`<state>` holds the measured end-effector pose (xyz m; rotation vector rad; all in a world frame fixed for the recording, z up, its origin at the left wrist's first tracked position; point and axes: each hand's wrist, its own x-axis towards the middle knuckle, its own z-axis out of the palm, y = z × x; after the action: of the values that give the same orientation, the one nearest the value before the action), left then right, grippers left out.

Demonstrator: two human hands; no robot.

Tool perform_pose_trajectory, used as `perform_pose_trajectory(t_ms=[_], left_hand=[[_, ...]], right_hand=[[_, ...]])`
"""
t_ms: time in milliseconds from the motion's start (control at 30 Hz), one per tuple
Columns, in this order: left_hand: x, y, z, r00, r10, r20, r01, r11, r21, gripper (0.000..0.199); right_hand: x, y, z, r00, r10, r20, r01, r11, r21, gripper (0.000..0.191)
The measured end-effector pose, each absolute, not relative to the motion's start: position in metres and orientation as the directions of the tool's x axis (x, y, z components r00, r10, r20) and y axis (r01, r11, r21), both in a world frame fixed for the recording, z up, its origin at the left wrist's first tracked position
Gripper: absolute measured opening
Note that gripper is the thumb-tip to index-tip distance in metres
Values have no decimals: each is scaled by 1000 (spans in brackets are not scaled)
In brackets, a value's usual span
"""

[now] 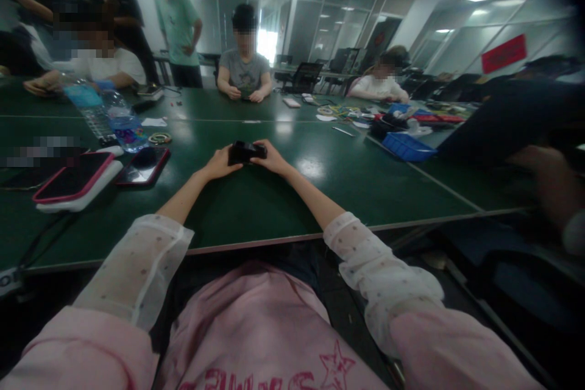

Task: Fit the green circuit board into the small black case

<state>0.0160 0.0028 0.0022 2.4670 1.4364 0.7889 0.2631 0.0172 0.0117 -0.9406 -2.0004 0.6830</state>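
Both my hands grip a small black box-shaped object (247, 153) just above the green table (256, 207); its exact kind is too dark to make out. My left hand (222, 161) is closed on its left end, the thumb along the near side. On the right end, my right hand (273, 158) is closed too, with fingers over the top and thumb in front. To the left of my left hand lies a dark phone with a red edge (144, 166).
Farther left are a pink-rimmed phone (75, 178), plastic bottles (123, 125) and a tape roll (159, 138). A blue tray (408, 146), a pen (342, 131) and tangled wires (347, 112) lie to the right. Several people sit or stand around the table.
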Motion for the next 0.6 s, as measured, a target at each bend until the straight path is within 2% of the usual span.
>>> perform_pose_trajectory(t_ms=[100,433,600], left_hand=[[15,3,1,372,860,348,763,-497,413,86],[15,9,0,437,830,346,768,-544,337,69],[14,9,-1,437,829,349,766,-547,337,70]], right_hand=[[263,16,14,-394,809,436,377,575,-726,67],[265,19,19,-378,791,481,339,602,-723,83],[268,20,24,-290,805,518,315,591,-742,85]])
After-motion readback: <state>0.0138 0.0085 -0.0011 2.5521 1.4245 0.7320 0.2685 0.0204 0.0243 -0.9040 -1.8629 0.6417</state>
